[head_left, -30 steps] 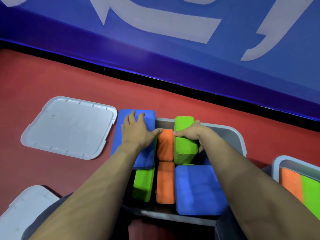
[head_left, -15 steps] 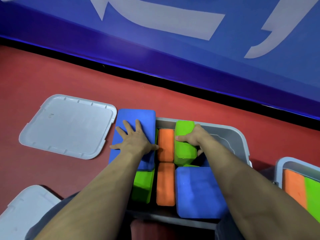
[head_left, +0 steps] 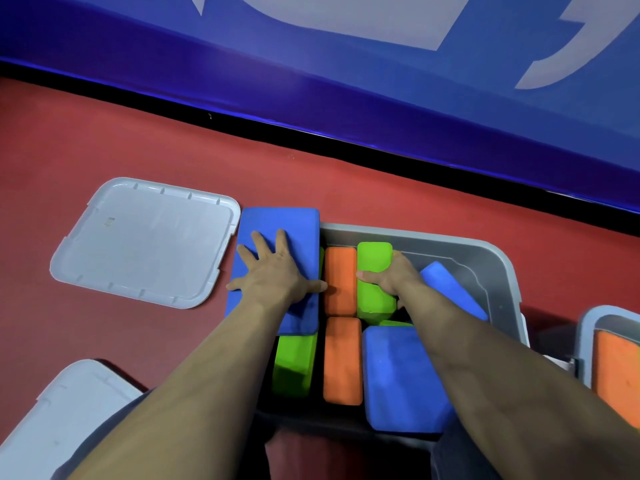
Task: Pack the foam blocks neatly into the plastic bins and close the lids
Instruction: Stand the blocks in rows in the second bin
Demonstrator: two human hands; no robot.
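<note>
A grey plastic bin (head_left: 498, 268) stands on the red floor in front of me, filled with foam blocks. My left hand (head_left: 277, 275) lies flat, fingers spread, on a blue block (head_left: 284, 230) that overhangs the bin's left edge. My right hand (head_left: 391, 277) grips a green block (head_left: 372, 261) standing in the far middle of the bin. Two orange blocks (head_left: 341, 358) lie in a row down the centre. Another green block (head_left: 294, 365) sits near left, a large blue block (head_left: 401, 379) near right, and a tilted blue block (head_left: 450, 289) far right.
A grey lid (head_left: 145, 240) lies flat on the floor left of the bin. Another grey lid (head_left: 65, 414) shows at the bottom left. A second bin (head_left: 588, 327) with an orange block (head_left: 616, 368) is at the right edge. A blue wall (head_left: 346, 84) runs behind.
My left hand slid back along the blue block and spread its fingers. My right hand pushed the green block lower into the bin, and a tilted blue block now shows at the far right.
</note>
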